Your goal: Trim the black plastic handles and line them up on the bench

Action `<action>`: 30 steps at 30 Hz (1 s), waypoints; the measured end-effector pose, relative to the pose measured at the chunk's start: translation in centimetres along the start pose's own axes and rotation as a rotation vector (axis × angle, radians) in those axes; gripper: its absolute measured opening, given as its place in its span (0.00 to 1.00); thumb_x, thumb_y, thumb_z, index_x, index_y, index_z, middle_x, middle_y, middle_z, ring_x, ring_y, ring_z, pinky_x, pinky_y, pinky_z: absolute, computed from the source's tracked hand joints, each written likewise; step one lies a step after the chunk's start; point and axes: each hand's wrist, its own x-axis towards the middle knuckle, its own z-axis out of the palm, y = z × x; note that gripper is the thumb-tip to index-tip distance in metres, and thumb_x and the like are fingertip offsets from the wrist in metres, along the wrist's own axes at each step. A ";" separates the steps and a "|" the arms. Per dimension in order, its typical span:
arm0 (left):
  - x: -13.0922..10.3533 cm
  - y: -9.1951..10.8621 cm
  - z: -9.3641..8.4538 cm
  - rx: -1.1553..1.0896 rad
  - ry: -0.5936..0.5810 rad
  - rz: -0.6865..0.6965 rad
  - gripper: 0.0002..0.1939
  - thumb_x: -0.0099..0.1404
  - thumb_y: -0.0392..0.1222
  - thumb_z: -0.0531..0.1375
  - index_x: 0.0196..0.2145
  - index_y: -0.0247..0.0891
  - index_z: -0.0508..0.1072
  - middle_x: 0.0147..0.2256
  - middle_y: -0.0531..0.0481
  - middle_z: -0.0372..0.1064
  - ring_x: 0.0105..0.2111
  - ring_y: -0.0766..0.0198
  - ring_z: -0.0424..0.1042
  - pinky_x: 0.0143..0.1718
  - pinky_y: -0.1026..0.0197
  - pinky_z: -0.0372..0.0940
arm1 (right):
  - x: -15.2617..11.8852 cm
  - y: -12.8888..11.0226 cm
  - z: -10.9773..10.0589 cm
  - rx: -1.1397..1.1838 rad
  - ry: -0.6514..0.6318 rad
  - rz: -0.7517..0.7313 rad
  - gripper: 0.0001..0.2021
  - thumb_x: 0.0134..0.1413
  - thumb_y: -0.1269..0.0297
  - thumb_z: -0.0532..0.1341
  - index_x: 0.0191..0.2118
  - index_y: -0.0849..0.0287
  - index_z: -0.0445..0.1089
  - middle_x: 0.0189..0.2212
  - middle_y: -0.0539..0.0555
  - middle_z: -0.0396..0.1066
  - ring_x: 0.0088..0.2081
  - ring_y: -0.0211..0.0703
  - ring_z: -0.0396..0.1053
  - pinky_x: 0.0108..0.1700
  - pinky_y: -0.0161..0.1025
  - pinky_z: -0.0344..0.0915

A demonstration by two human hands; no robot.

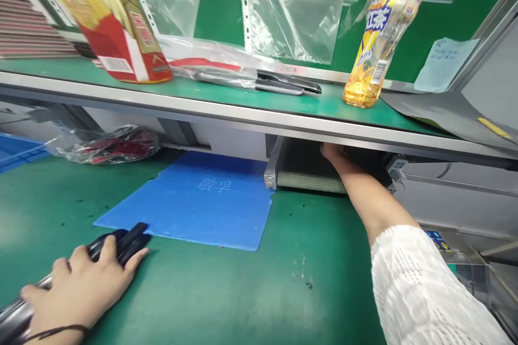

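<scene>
At the lower left, my left hand (83, 283) rests on the table with its fingers over a few long, glossy black rod-shaped items (131, 240); their exact kind is unclear. My right hand (332, 151) reaches under the shelf, at a dark flat stack with pale layered edges (311, 182). The shelf edge hides most of its fingers, so whether it grips the stack cannot be seen. Left of the stack is a grey metal rail (272, 172). Between my hands a blue plastic sheet (202, 199) lies flat.
Above runs a green shelf (226, 98) with a metal edge. On it stand a red-yellow package (117, 27) and a tea bottle (376, 38), with bagged black-ended items (279, 83) between. A crumpled plastic bag (107, 145) lies beneath, left. A socket (397, 166) sits right.
</scene>
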 end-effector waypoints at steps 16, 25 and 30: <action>-16.9 12.2 -16.6 -1.353 -0.133 0.796 0.25 0.71 0.54 0.62 0.60 0.41 0.74 0.49 0.34 0.76 0.44 0.43 0.78 0.47 0.44 0.72 | -34.8 -17.0 -8.5 0.660 -0.296 -0.430 0.10 0.70 0.60 0.59 0.53 0.51 0.71 0.38 0.51 0.69 0.34 0.39 0.69 0.35 0.36 0.68; -24.6 6.6 -14.8 -2.361 -0.694 0.058 0.23 0.76 0.63 0.51 0.48 0.39 0.68 0.18 0.57 0.64 0.11 0.68 0.58 0.13 0.68 0.56 | -41.9 -21.9 -1.2 0.670 -0.351 -0.685 0.01 0.64 0.66 0.65 0.39 0.54 0.75 0.28 0.47 0.67 0.31 0.40 0.67 0.45 0.43 0.73; -26.7 2.9 -14.7 -2.357 -0.559 -0.133 0.24 0.75 0.65 0.51 0.47 0.39 0.67 0.15 0.61 0.59 0.10 0.69 0.53 0.13 0.69 0.53 | -43.6 -25.6 1.8 0.722 -0.511 -0.577 0.10 0.62 0.67 0.66 0.29 0.56 0.71 0.26 0.47 0.68 0.29 0.37 0.67 0.35 0.36 0.66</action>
